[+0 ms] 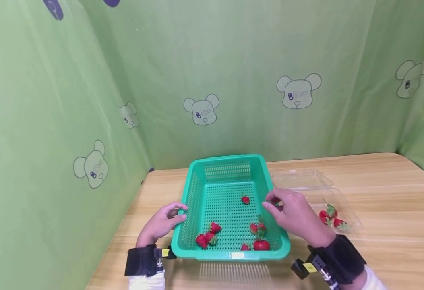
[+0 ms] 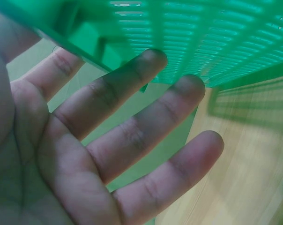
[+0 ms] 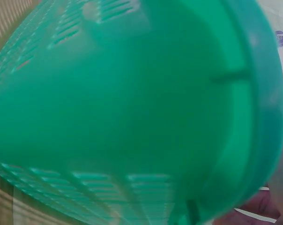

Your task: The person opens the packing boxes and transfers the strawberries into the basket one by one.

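A green plastic basket [image 1: 230, 253] with perforated walls stands on the table, several red strawberries [image 1: 215, 228] scattered over its floor. At its left rim is my left hand [image 1: 162, 221], thumb and index finger touching the edge; in the left wrist view the other fingers [image 2: 146, 133] extend loosely below the rim, along the outer wall. My right hand [image 1: 293, 213] hovers over the right rim with bent fingers, thumb and index tips slightly apart and no strawberry visible between them. The right wrist view is mostly filled by the basket's outer corner [image 3: 132, 108].
To the right of the basket lies a clear plastic clamshell box [image 1: 346, 205] with its lid open, holding several strawberries [image 1: 338, 222]. The wooden table [image 1: 396, 249] extends right. A green curtain [image 1: 248, 52] with bear-head prints hangs behind and on the left.
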A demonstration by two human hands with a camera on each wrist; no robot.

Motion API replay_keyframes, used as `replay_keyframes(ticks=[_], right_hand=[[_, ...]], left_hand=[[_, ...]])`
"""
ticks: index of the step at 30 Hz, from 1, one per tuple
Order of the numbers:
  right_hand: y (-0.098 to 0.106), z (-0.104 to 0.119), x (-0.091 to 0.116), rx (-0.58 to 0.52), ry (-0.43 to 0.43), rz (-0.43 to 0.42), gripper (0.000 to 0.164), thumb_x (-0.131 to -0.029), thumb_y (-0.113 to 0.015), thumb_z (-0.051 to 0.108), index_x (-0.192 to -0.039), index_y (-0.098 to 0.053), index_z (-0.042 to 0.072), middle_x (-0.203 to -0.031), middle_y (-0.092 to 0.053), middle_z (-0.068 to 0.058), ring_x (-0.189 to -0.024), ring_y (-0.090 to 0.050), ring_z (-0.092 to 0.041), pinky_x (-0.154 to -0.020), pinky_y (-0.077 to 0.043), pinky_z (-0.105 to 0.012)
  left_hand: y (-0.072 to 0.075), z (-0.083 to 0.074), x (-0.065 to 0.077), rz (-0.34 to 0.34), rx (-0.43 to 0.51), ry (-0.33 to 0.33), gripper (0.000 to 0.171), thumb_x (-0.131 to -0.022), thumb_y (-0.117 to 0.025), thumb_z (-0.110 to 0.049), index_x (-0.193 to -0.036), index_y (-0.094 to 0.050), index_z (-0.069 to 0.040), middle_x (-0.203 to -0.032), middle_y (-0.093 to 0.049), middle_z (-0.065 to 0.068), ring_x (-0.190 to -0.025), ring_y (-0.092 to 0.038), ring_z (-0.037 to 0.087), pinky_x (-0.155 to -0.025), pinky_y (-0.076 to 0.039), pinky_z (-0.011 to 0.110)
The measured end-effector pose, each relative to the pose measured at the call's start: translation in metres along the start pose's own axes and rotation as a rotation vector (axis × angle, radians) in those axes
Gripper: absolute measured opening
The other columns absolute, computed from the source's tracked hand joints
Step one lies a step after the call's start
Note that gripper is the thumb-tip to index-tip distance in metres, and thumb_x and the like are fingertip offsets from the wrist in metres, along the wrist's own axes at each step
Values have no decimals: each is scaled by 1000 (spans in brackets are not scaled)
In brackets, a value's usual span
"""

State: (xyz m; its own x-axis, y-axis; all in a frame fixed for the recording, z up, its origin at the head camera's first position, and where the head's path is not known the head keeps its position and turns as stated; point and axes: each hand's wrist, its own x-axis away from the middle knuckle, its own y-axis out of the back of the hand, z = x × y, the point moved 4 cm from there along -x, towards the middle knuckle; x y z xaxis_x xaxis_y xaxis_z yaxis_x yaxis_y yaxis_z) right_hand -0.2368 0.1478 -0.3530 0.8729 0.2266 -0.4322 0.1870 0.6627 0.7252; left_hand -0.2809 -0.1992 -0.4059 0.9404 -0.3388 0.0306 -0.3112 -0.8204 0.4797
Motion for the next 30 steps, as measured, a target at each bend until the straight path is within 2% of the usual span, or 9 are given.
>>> replay_keyframes(ticks=[9, 16, 24, 27, 30], right_hand=[[20, -25, -3, 31, -64, -68, 9, -88, -65, 10, -92, -64, 2, -88, -69, -15, -81, -65, -30, -65, -59, -45], [41, -63, -2, 82, -214, -11, 22, -90, -61, 16, -101, -62, -3, -97, -67, -26, -87, -64, -40, -71, -53, -54], [47, -100, 9, 131, -342, 144, 31, -88, -61, 17, -106, -59, -8, -102, -63, -32, -88, -61, -43, -71, -51, -54], [45, -111, 14, 146, -399, 246, 28, -85, -63, 15, -102, -60, -8, -95, -63, -28, -78, -59, -35, -68, -49, -48], [42, -119, 18, 156, -429, 340, 19, -81, -65, 11, -93, -62, -4, -82, -62, -17, -67, -54, -25, -61, -47, -40]], left_hand=[[2, 1, -1, -10, -4, 8, 26, -92, -63, -24, -115, -60, -13, -125, -60, 19, -111, -57, 33, -87, -50, 52], [5, -1, 3, -4, 9, 12, 27, -92, -62, -24, -116, -59, -12, -127, -58, 22, -111, -56, 35, -88, -50, 53], [2, -4, 1, 13, 6, -10, 27, -93, -61, -23, -116, -58, -10, -126, -58, 23, -109, -58, 34, -86, -51, 52], [1, -2, 1, 12, 14, -4, 27, -92, -62, -23, -116, -58, -11, -126, -58, 23, -109, -58, 34, -87, -51, 53], [-1, -1, 0, 12, 15, -3, 27, -92, -62, -23, -116, -58, -11, -127, -57, 22, -110, -57, 35, -88, -51, 53]])
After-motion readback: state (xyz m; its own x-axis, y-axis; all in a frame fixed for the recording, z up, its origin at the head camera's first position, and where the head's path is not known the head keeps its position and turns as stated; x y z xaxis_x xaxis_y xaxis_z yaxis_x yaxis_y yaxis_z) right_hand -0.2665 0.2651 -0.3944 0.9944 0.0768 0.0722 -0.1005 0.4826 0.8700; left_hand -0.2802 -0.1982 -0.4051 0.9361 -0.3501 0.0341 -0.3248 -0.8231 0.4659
